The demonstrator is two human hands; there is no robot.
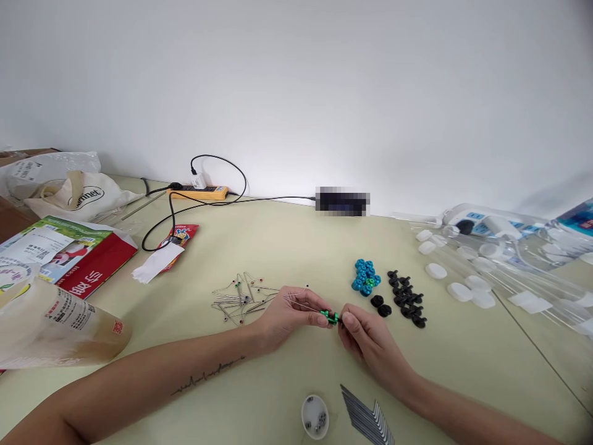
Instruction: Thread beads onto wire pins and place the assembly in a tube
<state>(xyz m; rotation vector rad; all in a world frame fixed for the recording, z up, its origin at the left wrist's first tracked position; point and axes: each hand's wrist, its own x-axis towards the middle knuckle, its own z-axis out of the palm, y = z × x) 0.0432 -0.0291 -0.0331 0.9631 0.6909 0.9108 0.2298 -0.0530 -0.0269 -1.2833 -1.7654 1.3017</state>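
My left hand (pixel 294 315) pinches a small shiny green metal part (pixel 330 317) between thumb and fingers. A thin wire rod with a dark bead tip (pixel 307 286) sticks up from the same hand. At the green part's right end, my right hand (pixel 370 337) grips a small dark piece, mostly hidden by the fingertips. Left of my hands lies a loose pile of bead-tipped wire rods (pixel 238 300). Beyond my right hand sit several blue ring-shaped metal parts (pixel 365 276) with a green one among them, and black stemmed knobs (pixel 406 298) in rows.
Near the front edge are a white cup of small metal pieces (pixel 315 417) and a row of hex keys (pixel 365 415). White caps (pixel 461 290) and clear tubes lie right. A drink cup (pixel 65 324), boxes and bags stand left; a power strip (pixel 199 192) is behind.
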